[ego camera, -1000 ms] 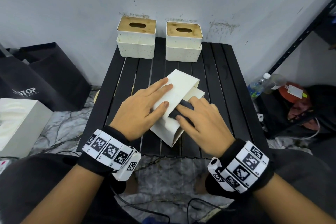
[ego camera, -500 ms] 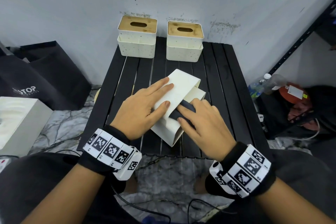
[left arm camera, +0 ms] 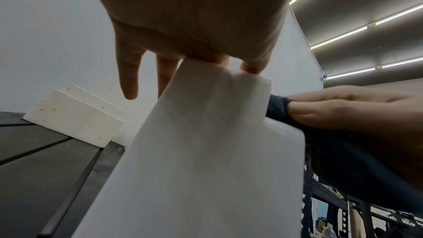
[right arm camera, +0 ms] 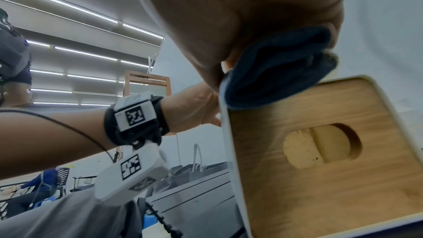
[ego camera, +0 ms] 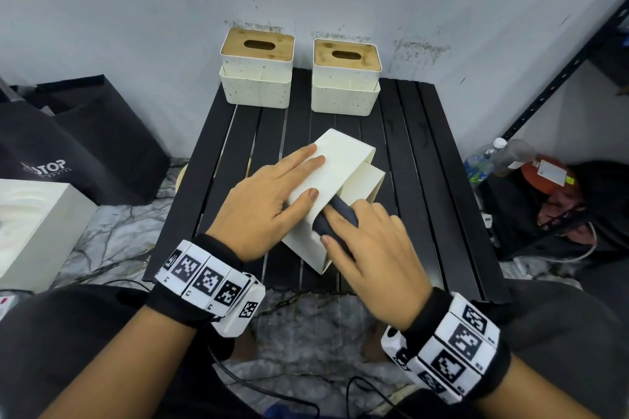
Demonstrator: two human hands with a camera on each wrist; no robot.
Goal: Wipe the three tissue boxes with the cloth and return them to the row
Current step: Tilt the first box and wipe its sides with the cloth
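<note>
Even overhead light, warped edges.

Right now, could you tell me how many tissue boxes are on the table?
3: two upright at the back, left and right, and one tipped on its side mid-table under both hands. None seems hidden.

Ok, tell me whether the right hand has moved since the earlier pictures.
Yes. The right hand has slid slightly with the cloth down the tipped tissue box, which stayed put, toward the near edge of the table.
</note>
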